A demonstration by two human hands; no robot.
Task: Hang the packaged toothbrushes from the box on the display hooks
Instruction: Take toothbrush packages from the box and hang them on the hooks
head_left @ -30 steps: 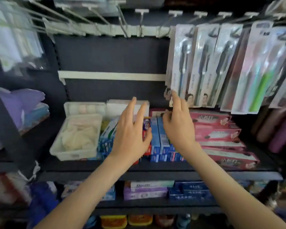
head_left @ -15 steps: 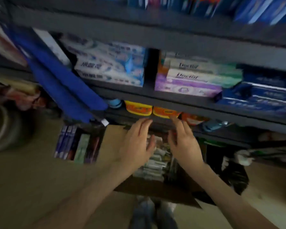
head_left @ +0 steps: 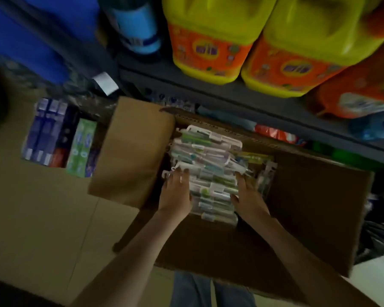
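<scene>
Down at floor [head_left: 42, 218] level, under a dark shelf [head_left: 208, 90] loaded with yellow jugs [head_left: 208, 29]: open cardboard box [head_left: 131, 151], packaged toothbrushes [head_left: 208, 173] stacked loosely inside, close to its left flap. Left hand [head_left: 175, 193] set against the stack's left edge, right hand [head_left: 247, 197] against its right edge, both touching the packs; cannot tell through the blur whether gripping or merely pressing. Probably risky on the lift: with slick plastic packs squeezed from two sides, easy to pop the middle ones out and scatter them back into the box or across the floor. Too many taken at once, and likely fumbling later at the hooks, not in view from here. Possible, too, to snag a hang tab on a neighbouring pack and drag extras along, or to bump that low shelf on rising with both hands full
</scene>
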